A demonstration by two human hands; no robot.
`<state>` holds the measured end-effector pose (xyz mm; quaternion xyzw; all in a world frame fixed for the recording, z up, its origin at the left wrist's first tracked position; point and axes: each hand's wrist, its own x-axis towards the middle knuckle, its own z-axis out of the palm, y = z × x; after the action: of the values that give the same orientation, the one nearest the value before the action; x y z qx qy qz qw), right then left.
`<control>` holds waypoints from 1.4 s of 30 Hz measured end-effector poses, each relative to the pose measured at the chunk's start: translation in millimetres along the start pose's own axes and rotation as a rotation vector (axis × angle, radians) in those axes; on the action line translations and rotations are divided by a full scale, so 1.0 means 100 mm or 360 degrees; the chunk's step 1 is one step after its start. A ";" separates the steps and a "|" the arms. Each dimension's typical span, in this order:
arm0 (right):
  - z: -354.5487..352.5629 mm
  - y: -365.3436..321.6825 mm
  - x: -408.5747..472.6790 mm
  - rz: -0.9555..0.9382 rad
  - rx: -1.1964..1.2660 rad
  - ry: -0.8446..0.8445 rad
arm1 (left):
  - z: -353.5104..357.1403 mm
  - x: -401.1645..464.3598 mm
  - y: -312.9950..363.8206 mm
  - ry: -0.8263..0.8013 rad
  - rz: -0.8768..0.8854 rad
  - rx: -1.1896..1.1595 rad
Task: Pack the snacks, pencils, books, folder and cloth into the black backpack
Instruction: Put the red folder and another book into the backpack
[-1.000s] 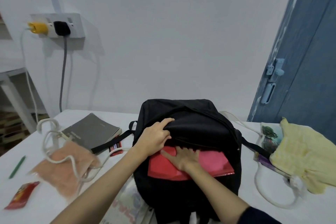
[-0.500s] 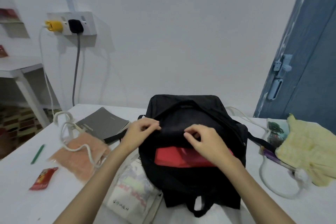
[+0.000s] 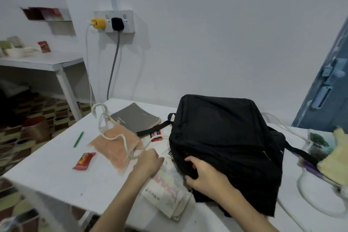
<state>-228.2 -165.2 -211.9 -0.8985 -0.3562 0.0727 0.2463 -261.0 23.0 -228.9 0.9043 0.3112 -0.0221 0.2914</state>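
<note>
Right hand (image 3: 202, 172) grips the backpack's (image 3: 226, 137) near edge while left hand (image 3: 148, 160) rests, fingers curled, on a printed bag (image 3: 165, 188) on the counter (image 3: 56, 175).

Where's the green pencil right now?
Head view, far left of the white table: the green pencil lies alone near the left edge, left of the orange pouch and beyond the red snack packet.

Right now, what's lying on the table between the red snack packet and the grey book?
In the head view, the orange pouch lies between the red snack packet and the grey book, with a white cord looped across it.
</note>
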 end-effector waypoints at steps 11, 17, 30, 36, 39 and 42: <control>-0.23 0.01 0.17 0.0095 0.0210 0.0513 | -0.07 -0.02 0.19 -0.0359 -0.0125 -0.0296; -0.28 0.00 0.14 0.0097 0.0128 0.0322 | -0.18 -0.08 0.15 -0.0317 -0.0079 -0.0515; -0.27 -0.49 0.24 -0.0023 0.1290 -0.0338 | -1.19 -0.28 0.10 0.0601 0.0359 -0.1720; -0.75 -0.14 0.08 0.0217 0.1926 0.0082 | -0.91 -0.32 0.50 -0.0085 0.0544 -0.1955; -1.08 0.18 -0.07 0.0325 0.2033 0.0195 | -0.82 -0.29 0.78 -0.0660 0.0773 -0.1421; -1.37 0.43 -0.31 0.0431 0.1854 -0.0123 | -0.71 -0.34 1.14 -0.1116 0.0985 -0.0879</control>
<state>-182.7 -266.4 -115.9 -0.6497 -0.1487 0.3193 0.6737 -232.8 -30.0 -104.0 0.7819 -0.0913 -0.1528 0.5975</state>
